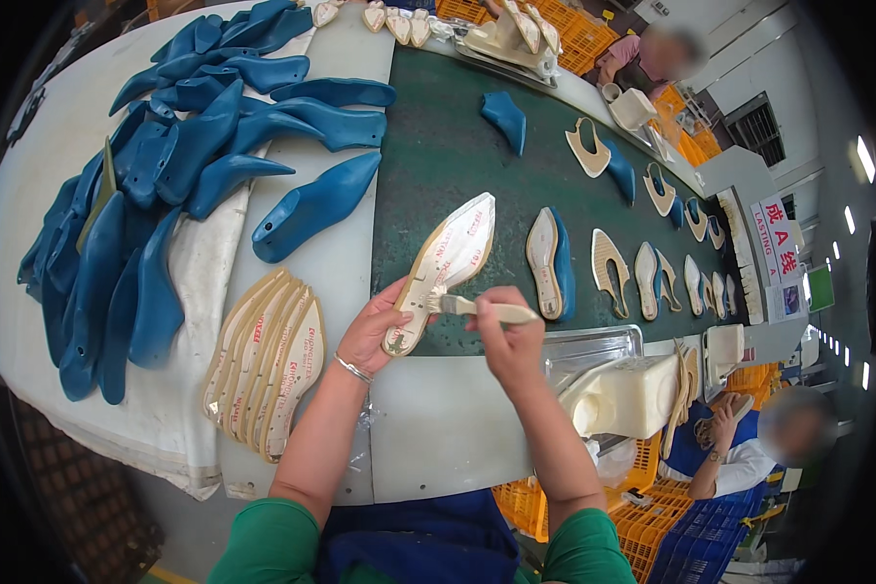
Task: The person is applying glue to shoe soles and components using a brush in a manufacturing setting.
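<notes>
My left hand [368,329] grips the heel end of a white pointed insole [455,243] with a tan edge, its toe pointing away from me. In my right hand [512,336] is a flat brush with a pale handle [504,311]. Its bristles touch the insole near the heel. A fanned row of similar insoles [263,365] lies on the white table to the left of my left hand. Beyond them rests a single blue shoe last [316,204]. On the green belt to the right lies another blue last with an insole on it [552,263].
A large heap of blue lasts [165,185] covers the left table. Lasts and tan shoe uppers [610,271] line the green belt [428,127]. A metal tray [594,343] and cream machine part [633,399] stand by my right arm. Two people work farther right, near orange crates [642,530].
</notes>
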Demonstrator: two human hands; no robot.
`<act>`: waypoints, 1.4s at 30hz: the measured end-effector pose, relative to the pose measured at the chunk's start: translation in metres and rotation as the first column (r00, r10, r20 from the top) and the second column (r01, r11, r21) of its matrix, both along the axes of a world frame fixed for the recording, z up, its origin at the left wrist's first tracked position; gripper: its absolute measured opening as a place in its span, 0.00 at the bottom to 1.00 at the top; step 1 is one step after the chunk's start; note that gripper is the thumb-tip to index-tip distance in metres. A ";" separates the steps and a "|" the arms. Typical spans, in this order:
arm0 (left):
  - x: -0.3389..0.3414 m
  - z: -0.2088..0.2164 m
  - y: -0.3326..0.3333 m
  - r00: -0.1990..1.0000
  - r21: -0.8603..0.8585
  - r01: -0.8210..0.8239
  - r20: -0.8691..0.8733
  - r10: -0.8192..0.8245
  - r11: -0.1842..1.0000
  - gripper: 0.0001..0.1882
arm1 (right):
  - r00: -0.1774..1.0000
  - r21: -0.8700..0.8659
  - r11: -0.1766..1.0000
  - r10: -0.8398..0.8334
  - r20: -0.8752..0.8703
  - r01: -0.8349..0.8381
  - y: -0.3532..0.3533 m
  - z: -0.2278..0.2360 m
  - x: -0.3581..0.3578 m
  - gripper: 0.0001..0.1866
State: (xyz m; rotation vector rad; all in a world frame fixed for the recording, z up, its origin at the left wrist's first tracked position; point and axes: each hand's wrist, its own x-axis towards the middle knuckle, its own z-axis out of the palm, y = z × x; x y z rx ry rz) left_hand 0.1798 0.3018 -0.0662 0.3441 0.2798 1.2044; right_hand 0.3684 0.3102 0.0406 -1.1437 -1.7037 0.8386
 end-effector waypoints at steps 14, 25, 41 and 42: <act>0.001 0.008 0.002 0.999 -0.030 -0.021 0.027 0.022 0.999 0.36 | 0.980 0.023 0.992 -0.123 -0.154 0.128 -0.002 -0.018 -0.018 0.04; 0.000 0.005 0.003 0.998 -0.020 -0.023 0.060 0.025 1.000 0.35 | 0.992 0.105 0.986 -0.127 -0.023 0.128 0.012 -0.020 -0.012 0.05; 0.006 -0.003 0.001 0.973 -0.014 -0.090 -0.216 0.085 0.996 0.34 | 0.957 0.361 0.928 -0.020 0.291 -0.091 0.004 -0.021 -0.035 0.07; 0.006 -0.003 0.001 0.973 -0.016 -0.089 -0.215 0.084 0.996 0.34 | 0.957 0.366 0.926 -0.023 0.290 -0.089 0.000 -0.024 -0.038 0.06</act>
